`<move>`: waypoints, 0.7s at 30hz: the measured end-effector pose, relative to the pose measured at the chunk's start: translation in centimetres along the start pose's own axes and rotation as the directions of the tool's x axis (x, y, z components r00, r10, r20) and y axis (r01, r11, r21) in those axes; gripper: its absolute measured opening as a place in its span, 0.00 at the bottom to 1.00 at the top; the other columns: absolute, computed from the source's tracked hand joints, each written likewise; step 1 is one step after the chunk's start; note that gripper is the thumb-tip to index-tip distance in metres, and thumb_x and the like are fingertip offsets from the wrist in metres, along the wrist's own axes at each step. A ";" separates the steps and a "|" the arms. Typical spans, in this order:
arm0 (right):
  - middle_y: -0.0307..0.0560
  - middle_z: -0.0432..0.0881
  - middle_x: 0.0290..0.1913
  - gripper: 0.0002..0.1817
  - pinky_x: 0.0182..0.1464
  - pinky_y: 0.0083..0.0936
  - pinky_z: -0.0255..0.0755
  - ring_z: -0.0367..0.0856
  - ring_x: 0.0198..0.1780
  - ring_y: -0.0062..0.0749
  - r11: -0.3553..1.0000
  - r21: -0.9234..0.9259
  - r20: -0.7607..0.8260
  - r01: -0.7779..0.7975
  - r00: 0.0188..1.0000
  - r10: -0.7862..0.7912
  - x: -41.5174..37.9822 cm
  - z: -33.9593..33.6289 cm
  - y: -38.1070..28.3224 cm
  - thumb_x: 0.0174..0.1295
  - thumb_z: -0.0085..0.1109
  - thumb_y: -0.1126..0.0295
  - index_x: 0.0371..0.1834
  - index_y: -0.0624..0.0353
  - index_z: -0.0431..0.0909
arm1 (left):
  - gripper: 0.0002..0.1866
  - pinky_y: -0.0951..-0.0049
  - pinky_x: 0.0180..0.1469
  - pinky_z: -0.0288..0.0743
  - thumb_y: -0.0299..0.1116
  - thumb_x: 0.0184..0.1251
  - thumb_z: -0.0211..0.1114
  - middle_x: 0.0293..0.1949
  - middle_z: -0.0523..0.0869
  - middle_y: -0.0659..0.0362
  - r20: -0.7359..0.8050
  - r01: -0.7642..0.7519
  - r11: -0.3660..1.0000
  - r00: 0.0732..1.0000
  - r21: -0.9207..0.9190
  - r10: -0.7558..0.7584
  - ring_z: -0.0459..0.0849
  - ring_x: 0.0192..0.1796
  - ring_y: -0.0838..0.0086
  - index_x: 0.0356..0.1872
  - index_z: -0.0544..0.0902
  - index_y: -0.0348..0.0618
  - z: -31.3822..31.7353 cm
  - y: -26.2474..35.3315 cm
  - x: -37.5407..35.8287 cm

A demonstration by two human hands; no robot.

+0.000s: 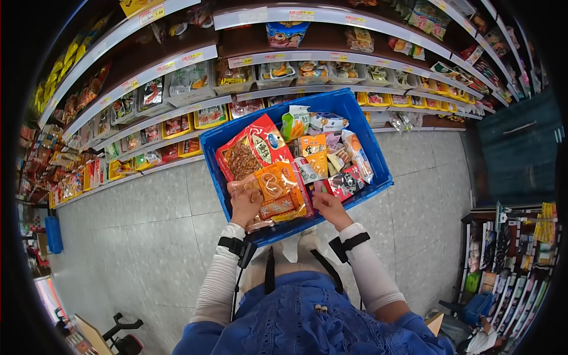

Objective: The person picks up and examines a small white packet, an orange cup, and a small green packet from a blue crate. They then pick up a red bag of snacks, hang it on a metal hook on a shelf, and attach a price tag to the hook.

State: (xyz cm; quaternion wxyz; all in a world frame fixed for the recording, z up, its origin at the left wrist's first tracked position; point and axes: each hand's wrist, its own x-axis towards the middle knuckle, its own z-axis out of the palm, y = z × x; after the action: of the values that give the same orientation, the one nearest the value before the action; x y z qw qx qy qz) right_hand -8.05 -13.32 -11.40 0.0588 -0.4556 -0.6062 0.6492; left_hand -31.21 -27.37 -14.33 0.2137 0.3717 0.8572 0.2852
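A blue plastic crate (381,183) full of packaged snacks lies in front of my body. My left hand (245,204) is closed on the left side of an orange snack bag (275,180) in the near left part of the crate. My right hand (329,207) reaches over the near rim with bent fingers, by a small pink packet whose hold I cannot make out. Beside it is a red and black packet (348,182). A large red bag (251,148) fills the far left corner. Around the middle lie an orange and yellow pouch (313,155), a green bag (295,122) and a long wrapped roll (358,155).
Store shelves (248,77) with packaged snacks and yellow trays curve along the far side and left. Grey tiled floor (148,248) surrounds the crate. A rack of goods (509,266) stands at the right, and a blue object (53,235) is at the left.
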 end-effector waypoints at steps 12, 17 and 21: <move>0.44 0.77 0.35 0.22 0.32 0.18 0.70 0.75 0.34 0.23 0.994 -0.047 -0.005 -0.101 0.995 0.101 3.2 4.8 -0.7 0.55 0.56 0.71 0.55 0.63 0.69 | 0.15 0.71 0.55 0.66 0.24 0.54 0.55 0.48 0.77 0.47 0.312 0.193 0.863 0.949 -0.467 -0.044 0.74 0.53 0.57 0.44 0.79 0.45 -0.9 -2.3 0.2; 0.42 0.75 0.32 0.16 0.34 0.19 0.69 0.74 0.33 0.23 0.991 -0.131 -0.101 0.029 0.994 -0.042 2.8 4.5 -2.0 0.53 0.60 0.70 0.44 0.62 0.72 | 0.15 0.74 0.54 0.66 0.24 0.61 0.49 0.47 0.79 0.50 0.329 0.184 0.844 0.944 -0.503 -0.010 0.76 0.51 0.63 0.47 0.77 0.39 -1.4 -3.2 1.0; 0.46 0.78 0.40 0.16 0.39 0.21 0.71 0.76 0.40 0.25 0.992 0.083 0.083 -0.092 0.993 0.085 2.8 5.5 -2.5 0.54 0.60 0.70 0.45 0.62 0.72 | 0.14 0.75 0.53 0.67 0.25 0.63 0.47 0.46 0.79 0.53 0.400 0.283 0.818 0.914 -0.501 -0.071 0.77 0.48 0.66 0.48 0.76 0.37 -2.5 -2.1 1.1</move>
State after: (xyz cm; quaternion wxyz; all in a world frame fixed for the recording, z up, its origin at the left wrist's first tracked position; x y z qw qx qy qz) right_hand -14.54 -14.97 -11.62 0.0255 -0.4531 -0.5584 0.6944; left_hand -34.41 -28.52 -13.96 0.4916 0.2579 0.7159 0.4235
